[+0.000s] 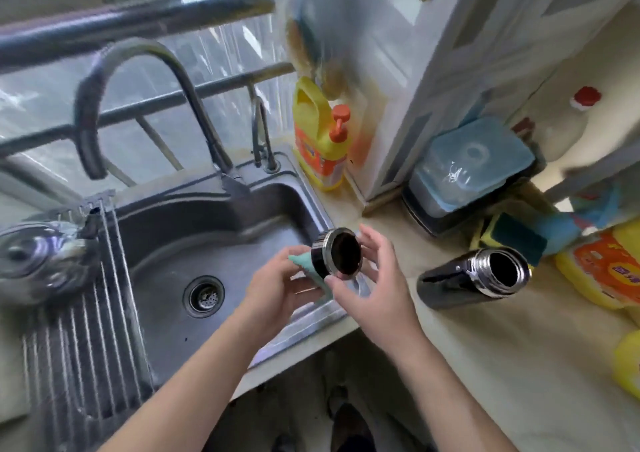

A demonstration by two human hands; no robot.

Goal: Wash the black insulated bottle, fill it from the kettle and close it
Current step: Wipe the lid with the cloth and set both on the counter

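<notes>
Two hands, left hand (pixel 277 283) and right hand (pixel 372 295); one black bottle (pixel 457 287); one lid (pixel 341 255); one cloth (pixel 302 260); two taps, big tap (pixel 145 53), small tap (pixel 260 132); one sink (pixel 207 216).

pretty clearly a home kitchen, small and well used. steel sink (pixel 242 257) with a drain (pixel 203 295), a big curved tap (pixel 138 70) plus a smaller tap (pixel 259 132) next to it, and a roll-up rack (pixel 79 347) lying over the sink's left side. yellow pump bottle of dish soap (pixel 320 139) stands in the corner, and there's a sponge (pixel 512 240) and a lidded food box (pixel 474 164) on the beige counter (pixel 485 365). metal railing (pixel 138 11) with clear plastic sheet runs right behind the sink
</notes>
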